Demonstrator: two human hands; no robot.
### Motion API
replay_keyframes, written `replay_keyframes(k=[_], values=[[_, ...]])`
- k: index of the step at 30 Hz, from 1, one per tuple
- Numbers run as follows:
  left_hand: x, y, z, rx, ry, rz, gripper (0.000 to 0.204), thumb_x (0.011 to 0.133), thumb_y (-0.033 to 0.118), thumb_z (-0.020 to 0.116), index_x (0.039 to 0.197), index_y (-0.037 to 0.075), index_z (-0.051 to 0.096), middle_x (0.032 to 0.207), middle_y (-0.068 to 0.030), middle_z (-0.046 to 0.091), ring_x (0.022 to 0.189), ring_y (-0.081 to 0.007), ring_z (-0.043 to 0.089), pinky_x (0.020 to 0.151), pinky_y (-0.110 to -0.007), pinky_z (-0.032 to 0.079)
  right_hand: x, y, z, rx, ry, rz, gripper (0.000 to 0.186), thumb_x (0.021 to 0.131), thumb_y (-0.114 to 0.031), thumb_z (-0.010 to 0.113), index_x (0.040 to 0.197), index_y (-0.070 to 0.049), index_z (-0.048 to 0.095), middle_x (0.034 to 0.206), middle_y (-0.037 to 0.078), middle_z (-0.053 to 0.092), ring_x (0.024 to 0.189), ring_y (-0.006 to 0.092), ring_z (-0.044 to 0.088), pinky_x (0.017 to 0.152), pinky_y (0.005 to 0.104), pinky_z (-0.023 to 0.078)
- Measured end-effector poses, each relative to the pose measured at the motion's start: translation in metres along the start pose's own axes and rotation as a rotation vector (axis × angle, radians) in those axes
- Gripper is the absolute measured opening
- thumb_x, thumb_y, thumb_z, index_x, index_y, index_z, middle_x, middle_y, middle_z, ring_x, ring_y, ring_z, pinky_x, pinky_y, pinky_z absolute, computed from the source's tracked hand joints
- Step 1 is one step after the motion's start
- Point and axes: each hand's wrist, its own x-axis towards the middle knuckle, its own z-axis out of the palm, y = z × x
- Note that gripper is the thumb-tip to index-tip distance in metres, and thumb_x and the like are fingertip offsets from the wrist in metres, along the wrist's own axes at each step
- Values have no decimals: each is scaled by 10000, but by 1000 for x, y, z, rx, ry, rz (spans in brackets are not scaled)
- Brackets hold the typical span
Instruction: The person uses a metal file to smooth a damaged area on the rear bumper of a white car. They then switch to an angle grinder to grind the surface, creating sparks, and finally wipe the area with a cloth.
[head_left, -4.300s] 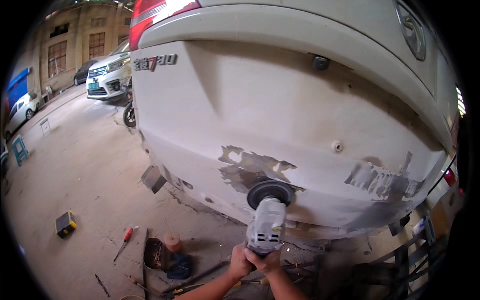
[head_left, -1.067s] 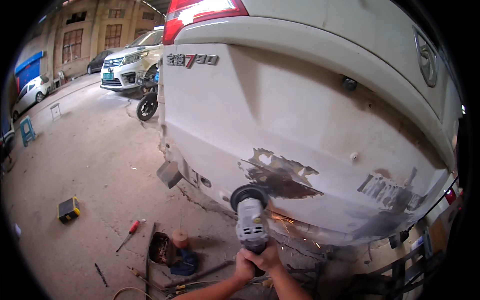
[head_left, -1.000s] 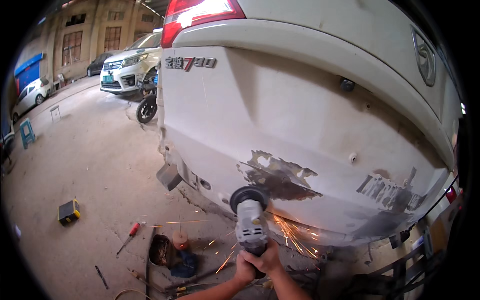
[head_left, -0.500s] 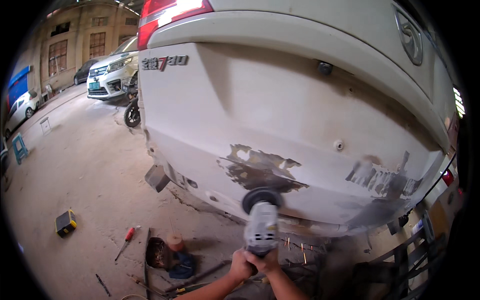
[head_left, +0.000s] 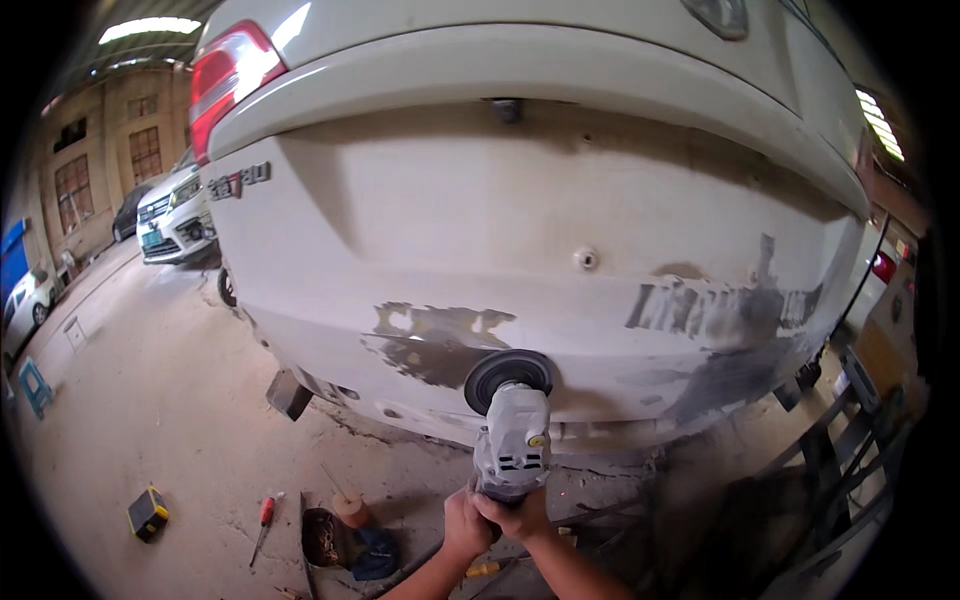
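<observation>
Both my left hand [head_left: 465, 525] and my right hand [head_left: 520, 515] are closed around a white-and-grey angle grinder [head_left: 513, 440]. Its round black disc [head_left: 507, 383] is at the white vehicle's rear panel [head_left: 480, 200], on the lower right of an irregular grey and yellowish bare patch [head_left: 420, 355]; whether it touches the metal I cannot tell. Further right on the panel is a streaky dark sanded area [head_left: 740, 310], and above the disc a small round fitting [head_left: 587, 259].
On the dusty floor lie a yellow-black box [head_left: 148, 513], a red screwdriver [head_left: 265, 520], an open container [head_left: 322, 537] and a dark cloth [head_left: 375, 555]. A metal frame [head_left: 830, 470] stands at right, a blue stool [head_left: 34, 388] at left. Parked cars [head_left: 170, 215] stand behind.
My view has turned, shifting the vehicle left in it. The disc has moved right along the panel, from the patch's lower left to its lower right. The bright sparks have nearly vanished.
</observation>
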Motion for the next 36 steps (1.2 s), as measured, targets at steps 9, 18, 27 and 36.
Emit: replay_keyframes(k=[9, 18, 27, 36], values=[[-15, 25, 24, -91, 95, 45, 336, 836, 272, 486, 851, -32, 627, 720, -170, 649, 690, -275, 646, 624, -375, 495, -25, -30, -13, 19, -13, 96, 508, 644, -245, 803, 1016, 19, 580, 925, 98, 651, 853, 152, 613, 770, 299, 481], [-9, 23, 67, -228, -171, -123, 453, 911, 363, 411, 921, -69, 547, 724, -153, 608, 671, -196, 579, 623, -329, 460, -38, -15, -64, 131, 377, -45, 283, 660, -152, 767, 839, 6, 615, 787, 57, 647, 697, 132, 625, 642, 282, 501], [12, 19, 97, 1, -20, 188, 448, 884, 374, 446, 964, -50, 570, 819, -207, 623, 747, -270, 611, 680, -372, 478, -18, -28, -82, 48, 246, -114, 306, 616, -188, 788, 801, -6, 627, 744, 42, 648, 662, 103, 605, 645, 287, 509], [17, 28, 97, 200, -153, 232, 378, 882, 347, 438, 919, -26, 484, 858, -234, 537, 767, -387, 531, 659, -412, 414, -20, -24, -100, 79, 259, -132, 442, 624, -160, 774, 987, 1, 580, 858, 54, 634, 749, 119, 602, 690, 294, 505]])
